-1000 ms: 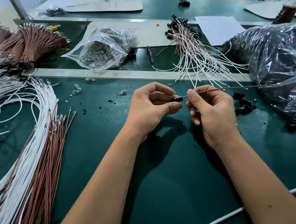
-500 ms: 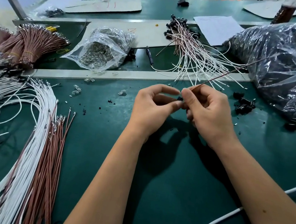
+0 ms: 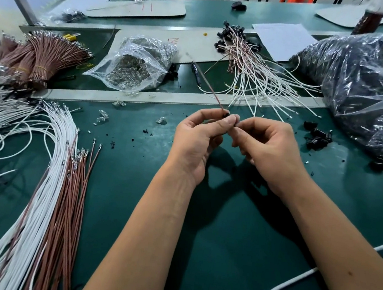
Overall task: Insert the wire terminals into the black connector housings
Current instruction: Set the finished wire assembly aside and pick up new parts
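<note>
Both hands, left hand (image 3: 195,143) and right hand (image 3: 270,153), pinch one black connector housing (image 3: 227,114) with brown wire (image 3: 211,89).

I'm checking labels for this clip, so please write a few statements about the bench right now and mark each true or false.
1. Both hands meet over the green mat, pinching a small black connector housing between them. True.
2. The left hand rests flat on the mat. False: it is raised, fingers curled around the housing.
3. A brown wire rises from the housing, away from the person. True.
4. The loose black housings lie left of the hands. False: they lie right of the right hand.
5. The clear bag of metal terminals sits beyond the hands, to the left. True.
</note>
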